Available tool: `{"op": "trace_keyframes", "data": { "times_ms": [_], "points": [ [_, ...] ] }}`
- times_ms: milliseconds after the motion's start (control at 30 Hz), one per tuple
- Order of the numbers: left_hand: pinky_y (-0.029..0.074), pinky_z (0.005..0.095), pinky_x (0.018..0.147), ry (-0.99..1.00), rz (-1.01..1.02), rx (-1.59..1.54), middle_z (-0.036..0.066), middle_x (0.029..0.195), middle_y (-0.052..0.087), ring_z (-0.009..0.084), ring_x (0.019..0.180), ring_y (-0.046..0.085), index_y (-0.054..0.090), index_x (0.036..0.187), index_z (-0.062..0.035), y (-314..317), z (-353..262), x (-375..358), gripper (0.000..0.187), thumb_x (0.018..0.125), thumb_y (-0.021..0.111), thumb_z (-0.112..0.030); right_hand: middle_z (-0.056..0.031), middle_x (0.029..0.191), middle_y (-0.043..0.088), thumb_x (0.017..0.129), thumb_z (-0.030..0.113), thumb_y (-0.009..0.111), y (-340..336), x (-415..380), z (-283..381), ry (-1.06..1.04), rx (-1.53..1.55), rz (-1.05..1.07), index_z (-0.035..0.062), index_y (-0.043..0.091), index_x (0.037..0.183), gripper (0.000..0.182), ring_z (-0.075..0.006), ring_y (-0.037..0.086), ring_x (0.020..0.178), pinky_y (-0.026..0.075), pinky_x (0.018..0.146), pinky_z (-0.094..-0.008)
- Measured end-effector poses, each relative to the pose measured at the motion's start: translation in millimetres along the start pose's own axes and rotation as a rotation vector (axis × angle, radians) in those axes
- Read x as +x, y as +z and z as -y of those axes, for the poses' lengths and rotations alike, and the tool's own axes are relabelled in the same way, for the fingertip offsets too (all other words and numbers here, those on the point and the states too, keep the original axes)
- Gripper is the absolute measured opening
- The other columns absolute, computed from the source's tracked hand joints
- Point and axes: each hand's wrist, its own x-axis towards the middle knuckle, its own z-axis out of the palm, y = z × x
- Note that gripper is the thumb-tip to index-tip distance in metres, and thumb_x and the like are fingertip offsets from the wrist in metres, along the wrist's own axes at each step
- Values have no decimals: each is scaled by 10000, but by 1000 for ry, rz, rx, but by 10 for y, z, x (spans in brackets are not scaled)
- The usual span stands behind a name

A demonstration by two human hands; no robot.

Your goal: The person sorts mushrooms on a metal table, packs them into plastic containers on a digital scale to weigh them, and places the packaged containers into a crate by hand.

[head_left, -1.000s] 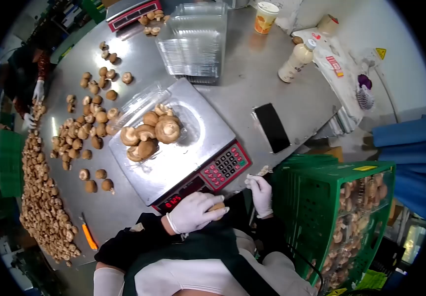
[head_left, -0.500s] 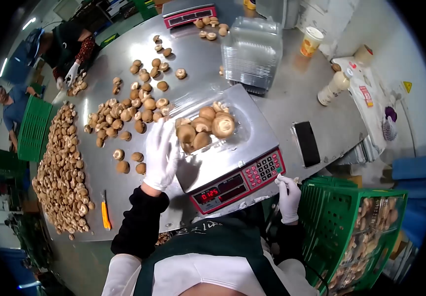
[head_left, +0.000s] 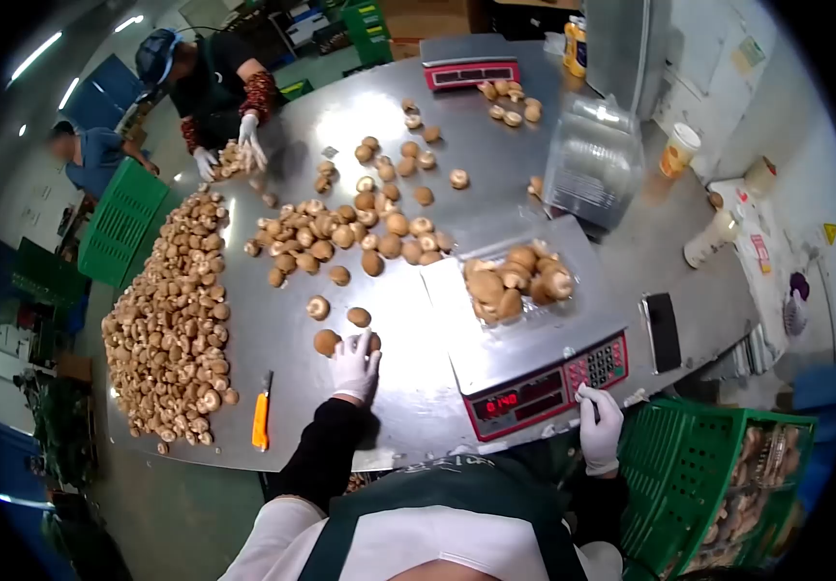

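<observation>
My left hand [head_left: 355, 363], in a white glove, lies fingers spread on the steel table [head_left: 408, 407], its fingertips on a loose brown mushroom [head_left: 372, 341]. Two more mushrooms [head_left: 327, 341] sit just beyond it. To its right stands a weighing scale [head_left: 534, 344] with a red display [head_left: 502, 404]. On it sits a clear tray of mushrooms [head_left: 516, 281]. My right hand [head_left: 600, 426], also gloved, is curled at the scale's front right corner around a thin pale thing [head_left: 636, 397].
A long heap of mushrooms [head_left: 171, 329] fills the table's left side, with a looser cluster [head_left: 340, 232] mid-table. An orange knife [head_left: 261, 418], stacked clear trays [head_left: 592, 165], a phone [head_left: 665, 332], a green crate [head_left: 718, 465]. A co-worker's gloved hands [head_left: 243, 140] sort mushrooms far left.
My left hand went from in front of my body to the tray on the scale, then left to the loose mushrooms. The scale reading changed. My right hand stayed by the scale's corner.
</observation>
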Motion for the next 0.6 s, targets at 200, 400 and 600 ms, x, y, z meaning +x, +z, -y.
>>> {"op": "trace_keyframes", "data": {
  "times_ms": [200, 400, 600],
  "points": [
    [478, 385, 801, -127, -168, -651, 166, 1022, 543, 306, 882, 570, 490, 1245, -55, -236, -165, 243, 457, 830, 644, -169, -131, 871, 648, 810, -24, 567, 21, -169, -4, 11, -61, -5, -23, 630, 888, 100, -278, 619, 838, 483, 763, -341],
    [445, 437, 831, -48, -145, -76, 179, 1064, 521, 348, 986, 529, 493, 1226, -106, -44, 46, 819, 434, 827, 618, -222, -133, 852, 637, 792, -23, 579, -113, -270, 38, -64, -141, -35, -18, 615, 886, 101, -298, 607, 809, 475, 733, -363],
    [435, 441, 864, -122, -26, -189, 197, 1125, 503, 391, 1034, 503, 439, 1265, -106, 185, 243, 840, 475, 837, 616, -216, -136, 848, 633, 795, -15, 586, -276, -376, -86, -17, -199, -114, -9, 617, 878, 89, -304, 604, 818, 479, 735, -371]
  ]
}}
